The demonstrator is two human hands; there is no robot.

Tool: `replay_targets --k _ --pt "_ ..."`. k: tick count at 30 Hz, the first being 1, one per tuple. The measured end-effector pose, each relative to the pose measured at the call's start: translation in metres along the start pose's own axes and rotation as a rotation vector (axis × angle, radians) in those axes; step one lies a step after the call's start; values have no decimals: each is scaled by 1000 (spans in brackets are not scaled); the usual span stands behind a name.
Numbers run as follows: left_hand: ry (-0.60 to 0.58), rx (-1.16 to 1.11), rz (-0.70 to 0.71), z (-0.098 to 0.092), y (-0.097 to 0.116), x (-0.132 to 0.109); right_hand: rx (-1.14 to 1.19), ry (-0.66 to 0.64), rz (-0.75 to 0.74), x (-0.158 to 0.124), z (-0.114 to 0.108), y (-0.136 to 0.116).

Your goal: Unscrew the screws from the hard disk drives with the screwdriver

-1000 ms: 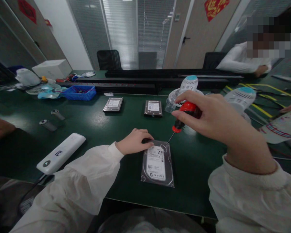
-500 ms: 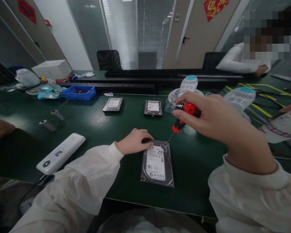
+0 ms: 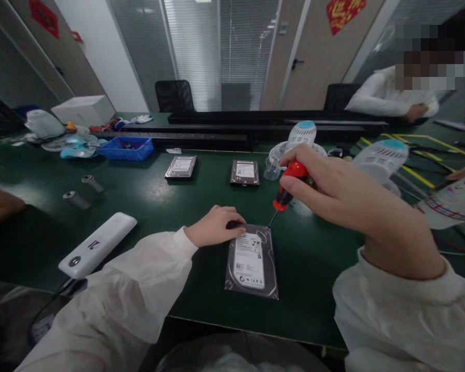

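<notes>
A silver hard drive with a white label lies flat on the green table near its front edge. My left hand is curled, its fingers pressing on the drive's far left corner. My right hand is wrapped round the handle of a red and black screwdriver. The tool is tilted, and its thin tip meets the drive's far right corner.
Two more hard drives lie farther back. A white oblong device and two small metal cylinders sit at left, a blue bin behind them. White fans stand at right. Another person sits far right.
My right hand has shifted its grip on the screwdriver handle, fingers sliding a little left and down. The left hand and the drive have stayed where they were.
</notes>
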State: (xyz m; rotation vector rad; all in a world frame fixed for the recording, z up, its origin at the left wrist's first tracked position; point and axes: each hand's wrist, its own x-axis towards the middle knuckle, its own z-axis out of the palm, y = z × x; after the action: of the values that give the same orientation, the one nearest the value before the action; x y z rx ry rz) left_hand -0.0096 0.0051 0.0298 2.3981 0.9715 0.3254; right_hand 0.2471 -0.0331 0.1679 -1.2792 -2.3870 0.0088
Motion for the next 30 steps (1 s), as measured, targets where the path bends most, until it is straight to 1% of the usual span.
replay_targets --k 3,5,12,16,18,20,25,27,30 --pt "1 -13 2 0 0 -1 37 4 -55 -1 -1 1" --pt "-2 -9 -3 -1 1 -1 39 2 -58 0 -1 1" --pt "-20 22 -21 -3 4 0 -93 22 52 2 1 5" --pt "-15 -7 -16 -2 3 0 -24 43 -36 -1 1 6" --pt "-16 -23 -19 -2 3 -1 8 25 -62 -1 1 4" --pt "-16 -22 -20 -3 3 -1 4 7 -41 0 0 2" --pt "-15 5 -14 -3 4 0 -89 7 46 0 0 1" --pt "-18 2 -20 -3 4 0 -73 -5 31 -1 -2 2" --pt "-21 -10 -25 -4 5 0 4 -31 -32 -3 -3 1"
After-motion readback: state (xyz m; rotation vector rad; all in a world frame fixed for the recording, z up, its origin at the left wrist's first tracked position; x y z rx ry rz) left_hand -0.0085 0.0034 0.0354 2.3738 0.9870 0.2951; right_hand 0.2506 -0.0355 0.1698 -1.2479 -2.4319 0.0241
